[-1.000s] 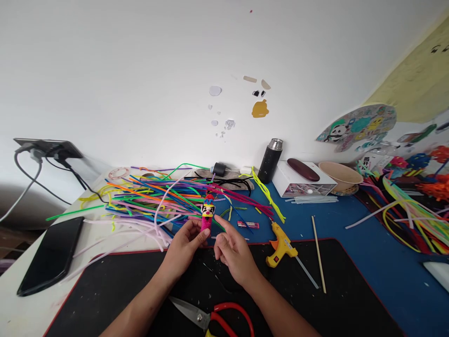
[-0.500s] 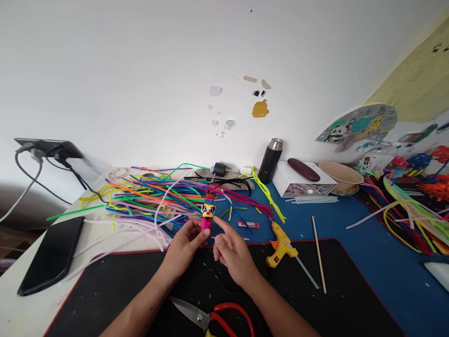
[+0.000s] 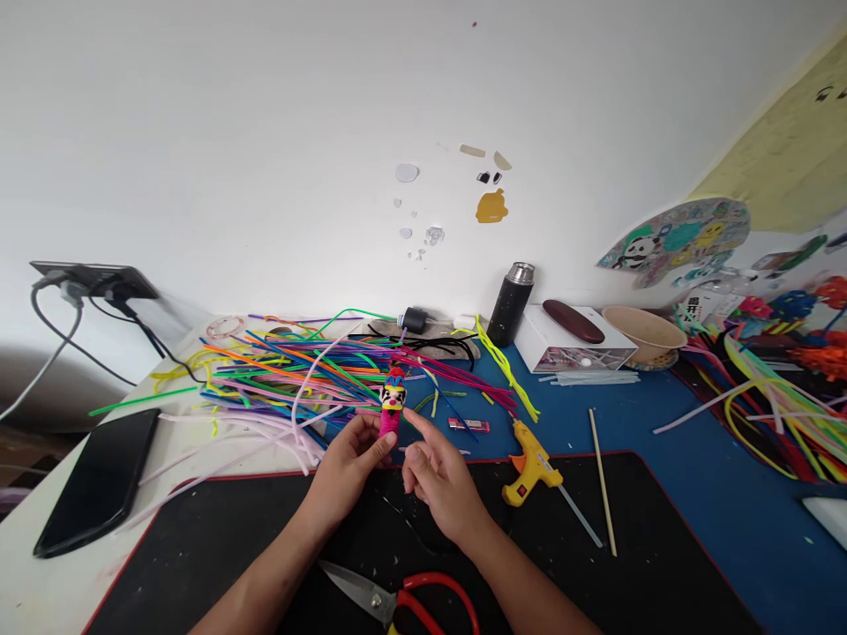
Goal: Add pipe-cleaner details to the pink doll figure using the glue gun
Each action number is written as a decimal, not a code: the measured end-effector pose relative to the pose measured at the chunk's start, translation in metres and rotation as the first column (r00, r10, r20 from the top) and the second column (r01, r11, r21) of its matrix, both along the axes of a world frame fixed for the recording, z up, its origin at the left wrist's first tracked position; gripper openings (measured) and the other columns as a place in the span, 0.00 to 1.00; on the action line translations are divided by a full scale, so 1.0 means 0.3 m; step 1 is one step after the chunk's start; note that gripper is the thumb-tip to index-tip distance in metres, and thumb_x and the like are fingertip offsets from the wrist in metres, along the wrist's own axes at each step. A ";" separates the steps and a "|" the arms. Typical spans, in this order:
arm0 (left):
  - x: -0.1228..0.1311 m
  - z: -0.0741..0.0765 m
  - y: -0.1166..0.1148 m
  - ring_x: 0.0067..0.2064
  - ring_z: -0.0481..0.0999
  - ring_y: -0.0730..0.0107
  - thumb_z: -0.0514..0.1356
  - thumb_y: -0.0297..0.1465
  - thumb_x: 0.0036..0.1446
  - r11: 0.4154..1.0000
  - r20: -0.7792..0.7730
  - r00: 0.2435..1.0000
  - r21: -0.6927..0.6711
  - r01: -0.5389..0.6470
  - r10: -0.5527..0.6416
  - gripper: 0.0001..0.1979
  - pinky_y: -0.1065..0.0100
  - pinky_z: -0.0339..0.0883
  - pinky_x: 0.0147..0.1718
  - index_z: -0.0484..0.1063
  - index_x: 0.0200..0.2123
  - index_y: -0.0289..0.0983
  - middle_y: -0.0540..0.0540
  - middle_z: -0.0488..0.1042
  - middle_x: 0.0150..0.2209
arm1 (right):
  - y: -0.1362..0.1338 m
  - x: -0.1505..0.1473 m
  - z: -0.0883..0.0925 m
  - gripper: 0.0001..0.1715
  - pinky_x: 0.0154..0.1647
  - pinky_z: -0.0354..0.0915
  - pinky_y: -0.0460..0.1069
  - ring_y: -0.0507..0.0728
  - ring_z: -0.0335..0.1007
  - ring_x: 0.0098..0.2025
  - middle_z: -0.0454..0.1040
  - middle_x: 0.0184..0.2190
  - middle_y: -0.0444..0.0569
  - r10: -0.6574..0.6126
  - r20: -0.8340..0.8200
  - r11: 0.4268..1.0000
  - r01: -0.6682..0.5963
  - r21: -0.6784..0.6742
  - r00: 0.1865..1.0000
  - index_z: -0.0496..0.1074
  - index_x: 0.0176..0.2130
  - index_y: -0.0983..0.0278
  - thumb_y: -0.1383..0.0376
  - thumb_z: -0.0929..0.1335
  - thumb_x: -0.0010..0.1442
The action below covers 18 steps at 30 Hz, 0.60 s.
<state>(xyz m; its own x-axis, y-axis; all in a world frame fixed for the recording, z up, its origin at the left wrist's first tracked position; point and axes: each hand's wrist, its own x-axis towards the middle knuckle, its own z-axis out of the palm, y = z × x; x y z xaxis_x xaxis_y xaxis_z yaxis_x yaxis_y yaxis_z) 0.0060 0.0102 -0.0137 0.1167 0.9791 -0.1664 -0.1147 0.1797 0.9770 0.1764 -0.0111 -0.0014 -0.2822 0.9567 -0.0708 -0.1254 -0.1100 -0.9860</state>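
My left hand (image 3: 352, 460) is closed round the lower part of a small figure (image 3: 393, 397), its thumb pressed on the front. The figure stands upright with a pink body, a white face with black markings, and a yellow, blue and red headpiece. My right hand (image 3: 445, 481) points at it with the index finger stretched out, the tip at or very near the right side of the face; I cannot tell whether it touches. The other right fingers are loosely curled, with nothing visible in them. Below the hands lie scissors (image 3: 423, 601) with red handles.
A heap of coloured pipe cleaners (image 3: 265, 379) spreads at left behind the hands. On the right are a yellow glue gun (image 3: 535, 466), a wooden stick (image 3: 602, 481) and a pink lighter (image 3: 468, 425). A black flask (image 3: 511, 304) and white box (image 3: 573, 339) stand by the wall.
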 end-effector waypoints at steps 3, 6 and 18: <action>0.002 0.004 0.000 0.36 0.75 0.63 0.72 0.50 0.52 1.000 -0.001 1.000 -0.001 -0.001 0.001 0.23 0.64 0.71 0.37 0.74 0.39 0.38 0.47 0.76 0.36 | 0.000 0.002 0.003 0.51 0.22 0.48 0.46 0.50 0.54 0.22 0.63 0.23 0.38 -0.008 0.000 1.000 0.008 -0.002 1.000 0.61 0.72 0.63 0.36 0.67 0.64; 0.002 0.001 0.000 0.36 0.75 0.63 0.72 0.50 0.51 1.000 0.006 1.000 -0.005 0.003 -0.003 0.23 0.64 0.71 0.37 0.74 0.39 0.38 0.47 0.76 0.37 | -0.001 0.001 0.007 0.51 0.22 0.49 0.46 0.50 0.54 0.22 0.63 0.23 0.38 -0.012 0.003 1.000 0.012 -0.004 1.000 0.61 0.71 0.63 0.36 0.67 0.64; 0.000 0.003 0.003 0.36 0.75 0.63 0.72 0.50 0.52 1.000 -0.003 1.000 -0.002 0.008 -0.008 0.23 0.64 0.71 0.37 0.74 0.39 0.38 0.47 0.76 0.37 | -0.001 0.003 0.001 0.51 0.22 0.49 0.46 0.50 0.53 0.21 0.63 0.23 0.38 -0.010 0.004 1.000 0.010 0.003 1.000 0.61 0.71 0.64 0.36 0.67 0.64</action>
